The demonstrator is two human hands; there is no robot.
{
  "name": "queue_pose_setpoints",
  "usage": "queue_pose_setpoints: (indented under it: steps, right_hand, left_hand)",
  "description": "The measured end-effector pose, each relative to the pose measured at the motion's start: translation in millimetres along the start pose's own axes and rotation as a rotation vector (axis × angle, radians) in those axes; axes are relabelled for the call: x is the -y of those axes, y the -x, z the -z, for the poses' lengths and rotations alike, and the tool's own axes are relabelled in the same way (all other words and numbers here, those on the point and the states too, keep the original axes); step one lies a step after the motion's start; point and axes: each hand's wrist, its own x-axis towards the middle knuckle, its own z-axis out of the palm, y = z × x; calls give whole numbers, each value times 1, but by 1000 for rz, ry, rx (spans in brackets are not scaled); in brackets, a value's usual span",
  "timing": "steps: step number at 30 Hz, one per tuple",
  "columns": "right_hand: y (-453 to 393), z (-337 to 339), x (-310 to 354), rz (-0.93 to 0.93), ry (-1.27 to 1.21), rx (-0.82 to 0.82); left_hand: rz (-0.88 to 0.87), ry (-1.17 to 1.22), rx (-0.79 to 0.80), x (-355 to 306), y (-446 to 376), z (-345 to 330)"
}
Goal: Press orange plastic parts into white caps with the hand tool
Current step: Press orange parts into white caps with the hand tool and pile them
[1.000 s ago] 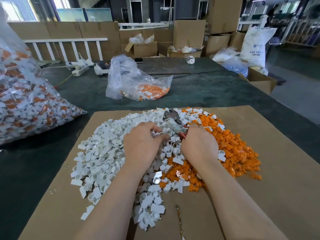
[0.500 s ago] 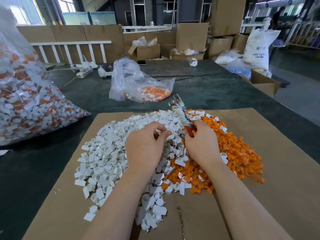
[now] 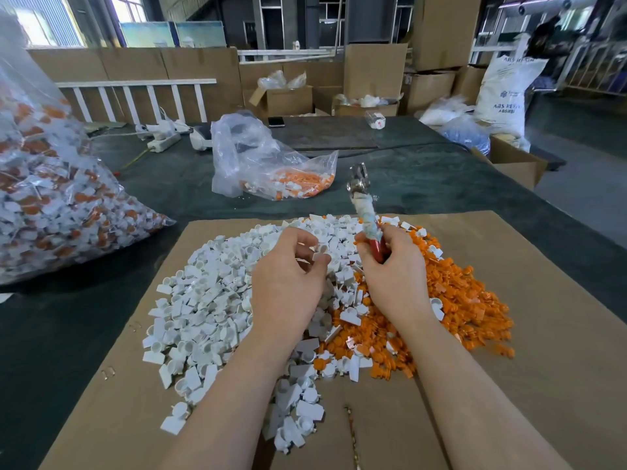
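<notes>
Both bare forearms reached forward side by side. The left hand [image 3: 288, 276] had its fingers [image 3: 307, 239] curled, pinching something small and white. The right hand [image 3: 393, 269] was closed in a fist, wrist slightly bent.

Two hands — left hand [image 3: 288, 279], right hand [image 3: 395, 273]. One hand tool [image 3: 364, 205]. Two loose heaps — white caps [image 3: 203, 310], orange parts [image 3: 468, 300] — too many to count. Two filled plastic bags [image 3: 268, 164] [image 3: 51, 198].
</notes>
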Motion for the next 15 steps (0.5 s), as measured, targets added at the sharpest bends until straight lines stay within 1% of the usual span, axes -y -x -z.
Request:
queue_pose_setpoints:
  steps: [5,10,13,15]
  right_hand:
    - [4,1,6,10,-152,4]
    - [5,2,9,-37,-342,14]
    - [6,2,11,-49,-428,-5]
    - [7,2,11,-61,-472,10]
  left_hand:
    - [26,105,-14,-6,1,1]
    - [56,228,18,-10,3,-2]
    - [81,268,12,-11,3,-3]
    - [118,294,4,-11,2,-3]
